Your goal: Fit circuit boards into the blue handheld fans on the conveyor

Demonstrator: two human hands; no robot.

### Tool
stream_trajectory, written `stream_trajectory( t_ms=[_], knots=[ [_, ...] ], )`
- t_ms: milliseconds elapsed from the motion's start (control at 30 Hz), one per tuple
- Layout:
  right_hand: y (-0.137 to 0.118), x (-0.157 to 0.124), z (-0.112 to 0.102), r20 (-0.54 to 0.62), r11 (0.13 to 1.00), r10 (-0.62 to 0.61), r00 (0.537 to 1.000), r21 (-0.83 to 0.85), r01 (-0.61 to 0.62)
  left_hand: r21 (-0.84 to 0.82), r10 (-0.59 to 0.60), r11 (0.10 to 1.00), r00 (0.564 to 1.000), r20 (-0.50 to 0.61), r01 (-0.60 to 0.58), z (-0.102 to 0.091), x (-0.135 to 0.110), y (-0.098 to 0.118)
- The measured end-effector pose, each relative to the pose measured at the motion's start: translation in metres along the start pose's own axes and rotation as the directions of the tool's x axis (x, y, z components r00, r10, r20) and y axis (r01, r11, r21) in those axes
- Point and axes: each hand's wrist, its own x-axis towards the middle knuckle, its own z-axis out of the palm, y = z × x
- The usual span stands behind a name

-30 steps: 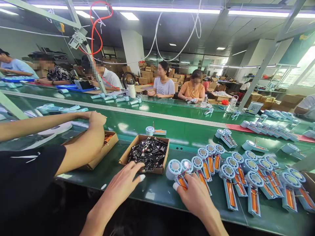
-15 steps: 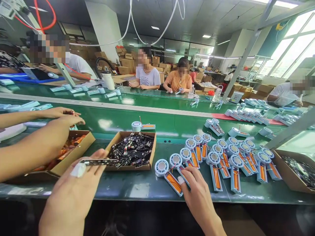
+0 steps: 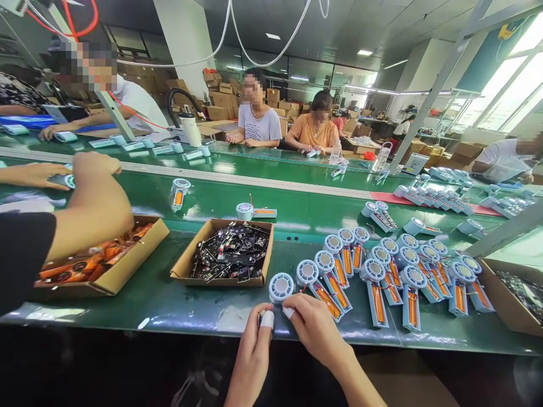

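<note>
One fan unit [image 3: 280,286] sits at the near edge of the green bench [image 3: 190,308], between two hands.
The right hand [image 3: 316,330] curls closed over its handle, and the left hand [image 3: 253,353] pinches a small dark part [image 3: 259,316] beside it. Roughly fourteen more units [image 3: 372,271] lie just right, two on the belt [image 3: 305,206] behind. Three cardboard boxes [image 3: 183,270] stand around.

bright ceiling strips and right-hand windows glare on the green belt [image 3: 297,209]; wide-angle edges bend.
</note>
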Motion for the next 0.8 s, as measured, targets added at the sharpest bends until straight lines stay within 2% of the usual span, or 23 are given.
stream_trajectory(
  t_ms=[67, 133, 267, 367, 433, 533, 633, 700, 800],
  knots=[
    [-0.002, -0.001, 0.0, -0.004, 0.995, 0.035, 0.999, 0.095, -0.034, 0.113, 0.034, 0.993, 0.999, 0.008, -0.035, -0.001, 0.007, 0.003],
    [-0.004, -0.001, 0.003, -0.015, 0.981, 0.044, 0.999, 0.19, -0.041, 0.125, 0.028, 0.992, 0.998, 0.053, -0.035, -0.004, 0.014, 0.005],
    [-0.006, -0.002, 0.012, -0.043, 0.954, 0.067, 0.997, 0.296, -0.051, 0.056, -0.092, 0.995, 0.99, 0.108, 0.087, -0.01, 0.013, 0.004],
    [-0.005, -0.004, 0.017, -0.069, 0.97, 0.077, 0.995, 0.238, -0.058, 0.07, -0.145, 0.988, 0.98, 0.133, 0.136, -0.013, 0.007, 0.006],
    [-0.003, -0.006, 0.019, -0.075, 0.987, 0.051, 0.996, 0.158, -0.038, 0.144, -0.082, 0.987, 0.989, 0.122, 0.065, -0.014, 0.006, 0.011],
    [-0.001, -0.008, 0.021, -0.087, 0.998, 0.003, 0.996, 0.057, 0.002, 0.248, 0.07, 0.965, 0.996, 0.063, -0.084, -0.012, 0.008, 0.02],
    [0.0, -0.009, 0.023, -0.092, 1.0, -0.022, 0.996, -0.017, 0.021, 0.277, 0.139, 0.95, 0.99, 0.033, -0.143, -0.011, 0.01, 0.025],
    [-0.001, -0.01, 0.024, -0.085, 0.998, -0.042, 0.995, -0.047, 0.038, 0.246, 0.092, 0.963, 0.994, 0.065, -0.106, -0.011, 0.011, 0.026],
    [-0.002, -0.009, 0.021, -0.065, 0.997, -0.064, 0.996, -0.055, 0.061, 0.143, -0.045, 0.989, 0.989, 0.139, 0.025, -0.012, 0.015, 0.026]
  ],
)
